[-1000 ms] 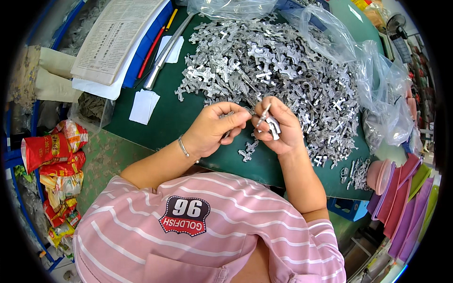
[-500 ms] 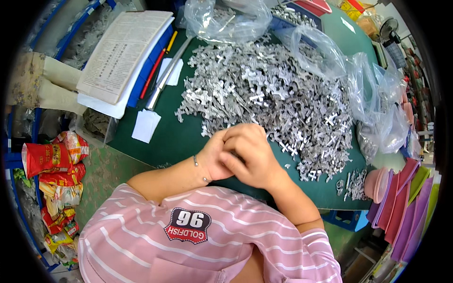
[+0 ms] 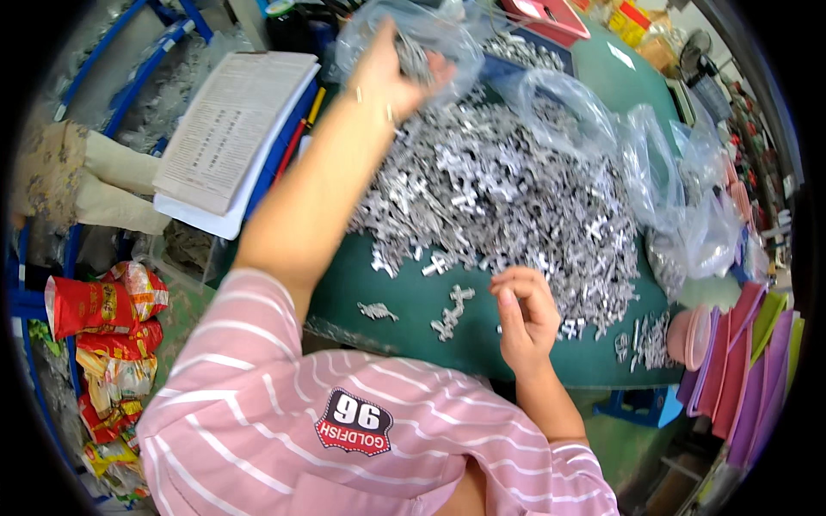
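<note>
My left hand [image 3: 391, 73] reaches to the far side of the table, curled round a handful of small grey metal pieces [image 3: 413, 60]. It is over a clear plastic bag [image 3: 353, 52], fingers partly hidden by the pieces. Near the front edge of a large heap of silver-grey cross-shaped metal pieces [image 3: 499, 181], my right hand [image 3: 527, 318] is loosely curled, thumb up. What lies inside its fingers, if anything, is hidden. A small cluster of metal pieces [image 3: 452, 311] lies left of that hand, and another little piece [image 3: 377, 310] farther left.
At the left, a printed booklet [image 3: 232, 129] lies beside red and yellow pens. A blue tray with metal pieces [image 3: 520, 52] and a pink tray [image 3: 551, 21] stand at the back. Plastic bags [image 3: 697, 232] and a pink cup [image 3: 687, 335] are at the right.
My hands, clasped together before, have parted. The left moved far and leftward to the plastic bag with metal pieces; the right moved slightly right. Small pieces now show on the table between them.
</note>
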The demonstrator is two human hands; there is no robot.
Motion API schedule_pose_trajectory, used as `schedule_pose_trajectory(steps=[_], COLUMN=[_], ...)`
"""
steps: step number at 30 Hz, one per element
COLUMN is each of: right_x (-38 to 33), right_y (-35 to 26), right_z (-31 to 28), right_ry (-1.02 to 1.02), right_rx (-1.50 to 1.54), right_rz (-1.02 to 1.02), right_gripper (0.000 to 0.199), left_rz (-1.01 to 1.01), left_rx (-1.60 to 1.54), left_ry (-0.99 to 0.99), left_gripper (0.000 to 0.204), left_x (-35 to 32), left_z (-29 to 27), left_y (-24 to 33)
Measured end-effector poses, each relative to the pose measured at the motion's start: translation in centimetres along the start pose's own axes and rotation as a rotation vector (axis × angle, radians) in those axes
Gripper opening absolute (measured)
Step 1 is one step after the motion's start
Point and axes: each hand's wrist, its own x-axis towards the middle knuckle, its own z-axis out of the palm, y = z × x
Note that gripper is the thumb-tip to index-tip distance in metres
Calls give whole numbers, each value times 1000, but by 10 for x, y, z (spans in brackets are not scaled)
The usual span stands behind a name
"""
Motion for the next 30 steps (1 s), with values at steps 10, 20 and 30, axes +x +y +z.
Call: schedule_pose_trajectory(steps=[10, 20, 30], right_x=[37, 111, 104], right_y=[28, 60, 36], right_z=[-11, 18, -9], right_ry=[12, 56, 22], right_rx=[-374, -688, 469], right_rz=[-164, -443, 412], right_gripper=[7, 13, 16], left_rz=[311, 10, -458], left_rx=[657, 666, 146], left_ry=[-92, -211, -238], left_gripper=[39, 11, 36], left_x=[-12, -116, -129], left_z=[-27, -89, -103], left_y=[-23, -77, -91])
